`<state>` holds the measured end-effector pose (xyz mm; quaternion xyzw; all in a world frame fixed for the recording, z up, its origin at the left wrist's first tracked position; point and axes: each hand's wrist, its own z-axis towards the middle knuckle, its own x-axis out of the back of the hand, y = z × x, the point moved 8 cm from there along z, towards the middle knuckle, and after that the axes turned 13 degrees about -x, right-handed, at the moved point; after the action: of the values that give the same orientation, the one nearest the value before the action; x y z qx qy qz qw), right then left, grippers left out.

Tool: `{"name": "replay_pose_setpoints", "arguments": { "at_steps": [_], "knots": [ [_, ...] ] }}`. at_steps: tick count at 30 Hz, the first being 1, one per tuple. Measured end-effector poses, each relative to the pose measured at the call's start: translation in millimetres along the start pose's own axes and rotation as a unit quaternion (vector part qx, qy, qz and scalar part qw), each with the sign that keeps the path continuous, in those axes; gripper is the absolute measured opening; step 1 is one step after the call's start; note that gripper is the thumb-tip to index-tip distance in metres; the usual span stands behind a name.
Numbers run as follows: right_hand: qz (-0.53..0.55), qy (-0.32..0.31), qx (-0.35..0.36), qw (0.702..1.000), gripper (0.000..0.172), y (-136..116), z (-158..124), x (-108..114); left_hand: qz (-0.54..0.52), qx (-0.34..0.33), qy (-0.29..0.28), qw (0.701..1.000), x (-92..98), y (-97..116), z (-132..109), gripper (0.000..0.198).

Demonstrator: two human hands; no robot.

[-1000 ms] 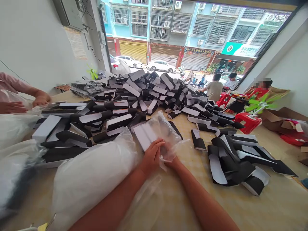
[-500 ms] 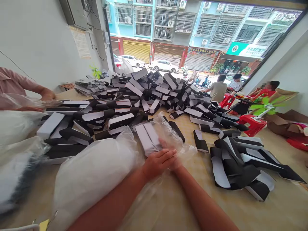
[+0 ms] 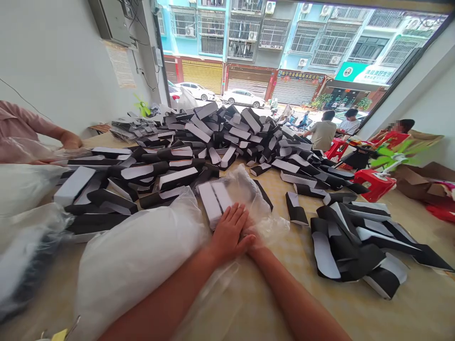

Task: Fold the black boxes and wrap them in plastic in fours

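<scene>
Mid-frame, the left hand (image 3: 230, 231) lies flat, gripping nothing, by the slippery clear bag (image 3: 242, 176), the right hand (image 3: 251, 226) too veiled to tell, and the white boxes (image 3: 210, 202) look light, crushable, best held along their long sides.

The left hand (image 3: 230, 234) lies flat on a clear plastic bag (image 3: 262, 208), which partly covers the right hand (image 3: 250, 226). Behind them, black-and-white pieces (image 3: 198, 132) make a pile on the table (image 3: 359, 310).
</scene>
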<state>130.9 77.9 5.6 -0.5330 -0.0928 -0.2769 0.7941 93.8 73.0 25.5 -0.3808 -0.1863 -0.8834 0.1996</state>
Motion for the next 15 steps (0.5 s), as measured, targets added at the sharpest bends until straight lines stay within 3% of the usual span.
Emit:
{"name": "replay_pose_setpoints", "arguments": {
  "at_steps": [4,12,15],
  "knots": [
    [0.132,0.018,-0.002,0.991,0.083,5.7,-7.1,-5.8,-0.027,-0.026,-0.021,0.999,-2.6,4.8,1.6,0.058],
    [0.136,0.012,-0.046,0.990,0.090,16.3,-14.8,11.5,-0.100,-0.088,-0.049,0.990,-4.8,16.2,3.7,0.054],
    [0.173,0.007,-0.055,0.983,0.078,19.1,-16.4,16.6,-0.117,-0.092,-0.046,0.988,-2.5,16.3,3.8,0.050]
  ]
}}
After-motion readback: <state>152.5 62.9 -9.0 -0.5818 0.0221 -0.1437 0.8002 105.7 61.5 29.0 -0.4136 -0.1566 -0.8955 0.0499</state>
